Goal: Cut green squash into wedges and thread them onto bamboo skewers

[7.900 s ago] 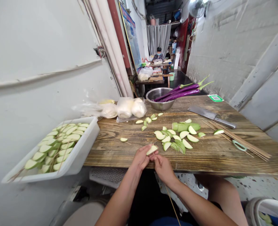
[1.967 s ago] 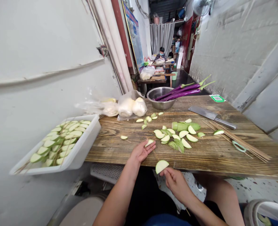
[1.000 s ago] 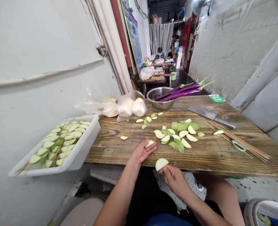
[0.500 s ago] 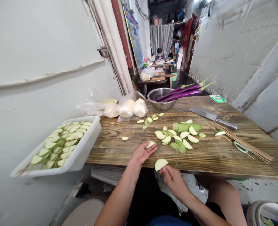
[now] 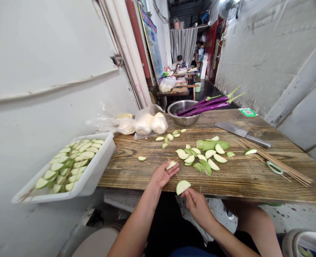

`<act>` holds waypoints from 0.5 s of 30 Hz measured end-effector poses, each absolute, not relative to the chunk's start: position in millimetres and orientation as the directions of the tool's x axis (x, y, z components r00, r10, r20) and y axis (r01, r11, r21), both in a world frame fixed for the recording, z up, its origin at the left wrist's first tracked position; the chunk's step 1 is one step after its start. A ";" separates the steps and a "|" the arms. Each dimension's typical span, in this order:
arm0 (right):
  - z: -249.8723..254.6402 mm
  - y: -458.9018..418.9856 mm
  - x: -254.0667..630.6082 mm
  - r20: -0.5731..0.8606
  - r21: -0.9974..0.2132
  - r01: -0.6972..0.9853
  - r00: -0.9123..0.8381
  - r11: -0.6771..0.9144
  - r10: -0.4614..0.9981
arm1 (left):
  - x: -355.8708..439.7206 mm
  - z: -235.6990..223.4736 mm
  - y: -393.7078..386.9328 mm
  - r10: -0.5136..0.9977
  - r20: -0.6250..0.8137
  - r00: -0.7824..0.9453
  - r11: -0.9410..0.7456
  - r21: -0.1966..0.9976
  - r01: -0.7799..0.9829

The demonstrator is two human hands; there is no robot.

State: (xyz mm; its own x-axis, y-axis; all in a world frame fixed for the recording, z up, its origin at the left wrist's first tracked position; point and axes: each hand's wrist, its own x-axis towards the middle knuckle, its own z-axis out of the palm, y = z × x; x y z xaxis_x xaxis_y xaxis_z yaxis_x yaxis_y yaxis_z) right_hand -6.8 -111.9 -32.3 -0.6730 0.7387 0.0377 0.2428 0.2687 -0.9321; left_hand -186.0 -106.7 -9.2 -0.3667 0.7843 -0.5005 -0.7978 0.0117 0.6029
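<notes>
- Right hand (image 5: pixel 199 208) pinches a big pale slice (image 5: pixel 183 187) by its bottom edge, over the tabletop's (image 5: pixel 136 175) near edge.
- Left hand (image 5: pixel 163 175) just beyond: palm up, fingers loosely spread, smaller slice (image 5: pixel 171 165) on them, skewer (image 5: pixel 177 174) between both.
- White tray (image 5: pixel 104 157) of slices, left edge.
- Loose slices (image 5: pixel 213 165) mid-tabletop; cleaver (image 5: pixel 230 127) rightward.
- Steel bowl (image 5: pixel 183 121) with purple eggplants (image 5: pixel 208 107), far edge.
- Way back, a person (image 5: pixel 181 65) by a grey curtain (image 5: pixel 183 43).

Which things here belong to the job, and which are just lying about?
Likely in the job: pale slice on the left hand, half-moon slice at the right hand, loose slices, thin sticks, white tray of slices, perhaps cleaver.

Likely just lying about: purple eggplants in steel bowl, bagged white items, green-edged card.
</notes>
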 end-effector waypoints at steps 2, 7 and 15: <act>-30.9 -111.8 -7.4 0.041 -0.932 0.241 -0.671 0.270 0.740 | -185.5 -7.8 -106.8 0.777 -0.507 -0.374 0.008 0.602 -0.798; -29.5 -111.7 -7.9 0.048 -0.930 0.240 -0.674 0.280 0.737 | -185.8 -6.0 -106.4 0.771 -0.518 -0.370 0.020 0.601 -0.799; -29.2 -108.4 -14.0 0.057 -0.933 0.229 -0.672 0.280 0.739 | -184.9 -9.9 -107.1 0.783 -0.508 -0.358 0.033 0.610 -0.792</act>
State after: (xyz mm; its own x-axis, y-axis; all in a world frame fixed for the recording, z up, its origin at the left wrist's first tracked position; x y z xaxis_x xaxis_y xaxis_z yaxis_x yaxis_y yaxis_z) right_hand -14.0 -108.4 -29.2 -0.6715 0.7388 0.0570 0.2285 0.2796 -0.9325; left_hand -184.9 -107.1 -9.9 -0.3585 0.7830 -0.5084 -0.7921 0.0331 0.6095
